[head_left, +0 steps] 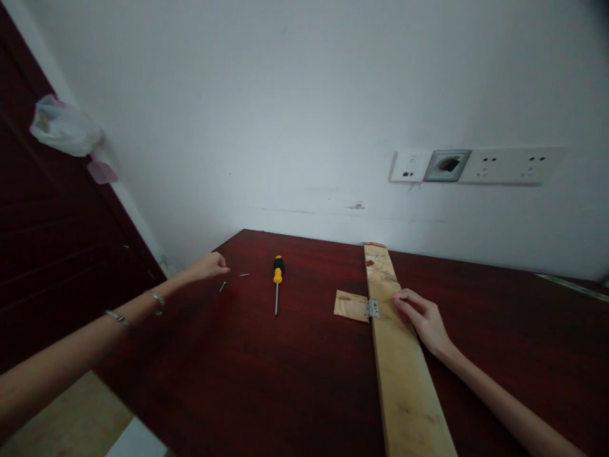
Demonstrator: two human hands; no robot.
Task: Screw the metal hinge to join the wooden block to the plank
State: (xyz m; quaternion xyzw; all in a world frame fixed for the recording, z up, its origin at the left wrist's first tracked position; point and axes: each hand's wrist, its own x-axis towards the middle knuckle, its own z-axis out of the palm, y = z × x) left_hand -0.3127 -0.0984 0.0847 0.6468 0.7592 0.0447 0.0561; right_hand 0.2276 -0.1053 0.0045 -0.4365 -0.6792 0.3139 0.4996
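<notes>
My left hand [208,265] reaches over the far left of the dark red table [266,381], fingers pinched together just left of two small screws [233,280]; what the pinch holds is too small to see. A yellow-and-black screwdriver [276,283] lies to the right of the screws, its tip pointing toward me. My right hand [422,316] rests with curled fingers on a long pale wooden plank [404,374]. A small metal hinge [372,308] joins the plank to a small plywood piece [351,305] on its left.
A white wall with a row of sockets [476,166] stands behind the table. A dark door [52,254] with a plastic bag [64,130] hung on it is at the left. Light flooring [71,425] shows beyond the table's left edge.
</notes>
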